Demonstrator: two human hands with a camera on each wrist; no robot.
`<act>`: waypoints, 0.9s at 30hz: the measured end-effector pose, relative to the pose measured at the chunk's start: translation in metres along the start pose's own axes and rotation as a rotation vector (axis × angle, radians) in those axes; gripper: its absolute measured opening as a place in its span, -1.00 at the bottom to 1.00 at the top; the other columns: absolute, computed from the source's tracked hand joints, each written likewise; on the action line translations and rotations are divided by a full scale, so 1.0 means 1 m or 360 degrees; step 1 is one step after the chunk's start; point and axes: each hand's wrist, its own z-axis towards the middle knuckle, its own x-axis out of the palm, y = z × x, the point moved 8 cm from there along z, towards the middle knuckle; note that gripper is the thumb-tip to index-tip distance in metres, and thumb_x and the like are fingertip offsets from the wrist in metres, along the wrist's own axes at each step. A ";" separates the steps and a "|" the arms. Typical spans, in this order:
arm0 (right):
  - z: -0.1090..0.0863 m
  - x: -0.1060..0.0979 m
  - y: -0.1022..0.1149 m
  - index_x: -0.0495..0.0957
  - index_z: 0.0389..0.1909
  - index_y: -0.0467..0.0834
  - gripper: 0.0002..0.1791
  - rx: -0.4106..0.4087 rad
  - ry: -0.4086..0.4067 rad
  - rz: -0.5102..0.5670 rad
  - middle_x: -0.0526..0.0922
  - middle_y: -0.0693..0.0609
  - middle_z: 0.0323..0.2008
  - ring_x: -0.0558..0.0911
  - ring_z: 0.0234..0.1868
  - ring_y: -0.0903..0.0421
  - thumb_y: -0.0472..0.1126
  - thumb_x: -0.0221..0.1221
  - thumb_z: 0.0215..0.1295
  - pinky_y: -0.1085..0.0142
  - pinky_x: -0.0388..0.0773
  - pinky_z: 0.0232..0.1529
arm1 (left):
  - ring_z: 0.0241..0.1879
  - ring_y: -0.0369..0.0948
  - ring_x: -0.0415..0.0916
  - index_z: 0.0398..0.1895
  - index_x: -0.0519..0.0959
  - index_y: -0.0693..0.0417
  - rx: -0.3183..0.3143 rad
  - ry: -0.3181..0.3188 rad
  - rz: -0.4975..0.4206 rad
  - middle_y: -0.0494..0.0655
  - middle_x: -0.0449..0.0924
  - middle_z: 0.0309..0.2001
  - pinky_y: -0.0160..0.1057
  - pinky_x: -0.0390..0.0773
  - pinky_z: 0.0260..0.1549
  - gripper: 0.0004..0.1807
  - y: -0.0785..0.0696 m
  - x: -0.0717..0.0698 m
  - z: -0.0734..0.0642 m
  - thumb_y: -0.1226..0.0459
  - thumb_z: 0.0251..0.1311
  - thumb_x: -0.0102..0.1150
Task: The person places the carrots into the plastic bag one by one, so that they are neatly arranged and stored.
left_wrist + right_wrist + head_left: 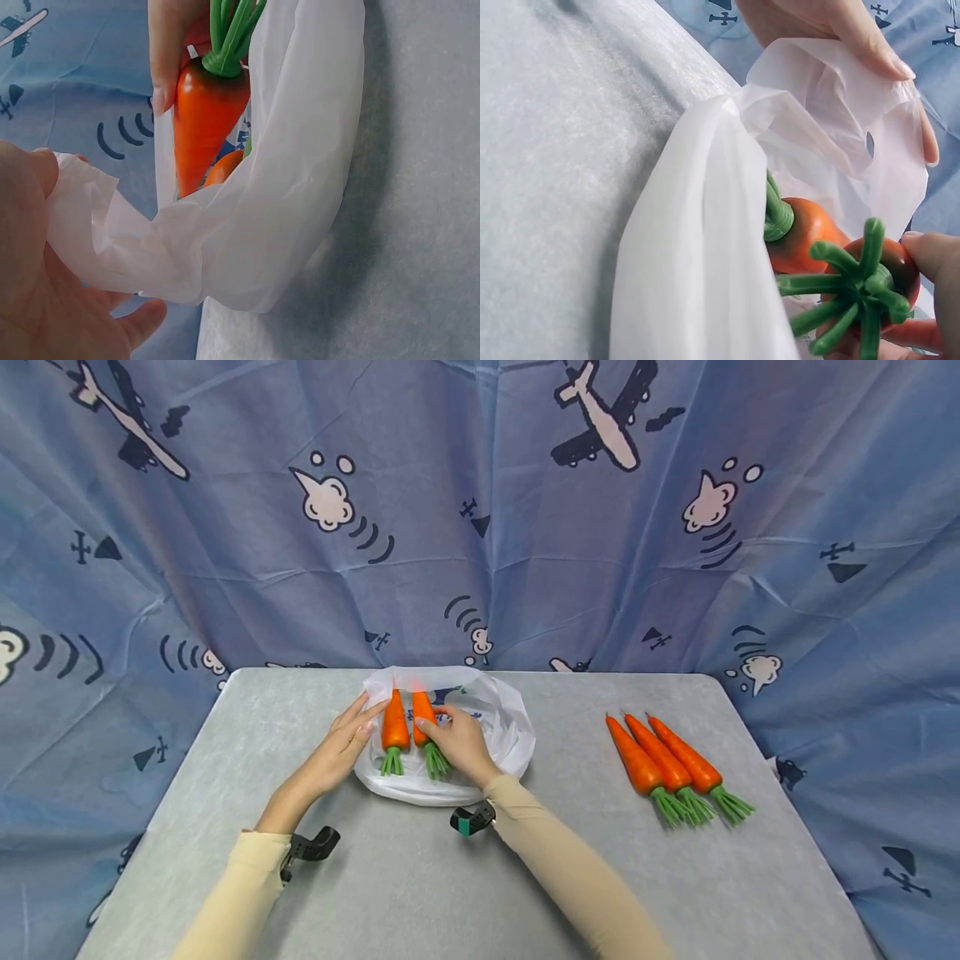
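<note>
At the far edge of a pale grey, matte surface (390,893) with rounded far corners: one white, thin plastic bag (416,789), mouth facing up, placed left of the midpoint of that edge.

Contents of the bag: two glossy orange, tapered carrots with bushy green stems. The left carrot (395,727) lies with its tip toward the far edge, its stems toward the near side. The right carrot (422,712), set likewise and just beside it, is pinched between thumb and fingers of the right grip (467,747), a bare hand reaching in over the bag's right side. The left grip (341,753), also a bare hand, pinches the bag's left rim, thumb on one face and fingers on the other.

Toward the right edge of the surface, well apart from the bag: three further orange carrots with green stems (660,756), laid close together in a slanting row, tips toward the far edge, stems toward the near right corner.

On the arms: two cream, close-fitting sleeves (232,893); one black device at each wrist (311,845), the right one bearing a green patch.

Room: blue-violet fabric curtain (420,485), creased, hanging behind the far edge and along both sides. Printed motifs: pale aeroplanes with black wings (600,422), cream cloud puffs (328,503), dark curved stripes.
</note>
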 end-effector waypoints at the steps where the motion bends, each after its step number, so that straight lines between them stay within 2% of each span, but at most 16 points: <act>1: 0.000 0.001 0.000 0.57 0.18 -0.13 -0.38 0.0008 -0.0005 0.0008 0.69 -0.09 -0.25 0.54 -0.42 0.13 0.21 0.23 0.26 0.28 0.53 -0.28 | 0.55 0.30 -0.21 0.53 0.20 -0.21 -0.0001 0.0003 0.0000 0.10 -0.23 0.62 0.53 -0.08 0.34 -0.50 0.000 0.000 0.000 0.07 0.59 -0.36; 5: 0.001 0.003 -0.002 0.56 0.18 -0.17 -0.37 0.0042 -0.0018 0.0031 0.71 -0.16 -0.01 0.63 -0.23 0.05 0.20 0.23 0.27 0.12 0.60 0.01 | 0.56 0.28 -0.21 0.52 0.20 -0.24 -0.0009 0.0009 0.0008 0.08 -0.23 0.63 0.52 -0.08 0.35 -0.50 0.000 0.001 -0.001 0.06 0.59 -0.36; 11: 0.003 0.006 -0.003 0.56 0.16 -0.21 -0.38 0.0052 -0.0054 0.0042 0.71 -0.19 0.00 0.66 -0.12 -0.05 0.17 0.23 0.28 0.05 0.58 0.09 | 0.55 0.29 -0.21 0.52 0.21 -0.24 -0.0005 0.0000 0.0011 0.09 -0.22 0.62 0.53 -0.08 0.34 -0.50 0.000 0.000 -0.001 0.07 0.59 -0.35; 16: 0.006 0.009 -0.004 0.59 0.09 -0.21 -0.40 0.0058 -0.0102 0.0012 0.73 -0.16 -0.05 0.68 -0.13 -0.04 0.19 0.24 0.27 0.08 0.60 0.04 | 0.55 0.30 -0.21 0.52 0.21 -0.23 -0.0005 -0.0005 0.0007 0.09 -0.22 0.62 0.54 -0.08 0.33 -0.50 0.000 0.000 -0.001 0.08 0.59 -0.36; 20: 0.008 0.013 -0.006 0.58 0.03 -0.21 -0.41 0.0093 -0.0105 -0.0008 0.74 -0.13 -0.17 0.64 -0.28 0.04 0.21 0.24 0.26 0.17 0.62 -0.12 | 0.55 0.29 -0.20 0.52 0.22 -0.19 -0.0009 -0.0003 0.0006 0.09 -0.22 0.62 0.55 -0.07 0.32 -0.50 0.001 0.001 -0.001 0.08 0.59 -0.36; 27: 0.008 0.017 -0.007 0.53 -0.02 -0.21 -0.42 0.0107 -0.0090 -0.0028 0.63 -0.05 -0.39 0.49 -0.43 0.11 0.21 0.25 0.25 0.31 0.48 -0.31 | 0.55 0.30 -0.20 0.52 0.22 -0.19 -0.0001 -0.0003 0.0007 0.10 -0.21 0.62 0.54 -0.07 0.33 -0.50 0.000 0.001 -0.001 0.09 0.59 -0.34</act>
